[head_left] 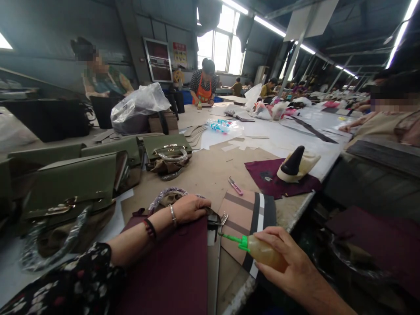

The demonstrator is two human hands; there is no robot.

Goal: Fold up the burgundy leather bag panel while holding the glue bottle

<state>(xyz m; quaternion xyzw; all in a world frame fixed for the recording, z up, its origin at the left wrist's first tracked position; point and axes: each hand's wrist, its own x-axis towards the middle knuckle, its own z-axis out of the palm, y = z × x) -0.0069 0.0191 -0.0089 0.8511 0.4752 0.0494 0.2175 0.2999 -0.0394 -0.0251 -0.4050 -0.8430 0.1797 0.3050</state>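
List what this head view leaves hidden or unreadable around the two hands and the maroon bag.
- Maroon bag: its near part is cut off by the bottom edge, and the left hand covers its top edge.
- Glue bottle: its rear is hidden inside the right hand.
- Bottle tip: too small to show whether it touches the metal clasp.
- Red wall poster: too small to read.

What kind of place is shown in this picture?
Probably a handbag workshop. Olive-green leather handbags line a long work table, the right hand holds a green-nozzled glue bottle beside a maroon leather panel, and an orange-aproned worker sits farther off.
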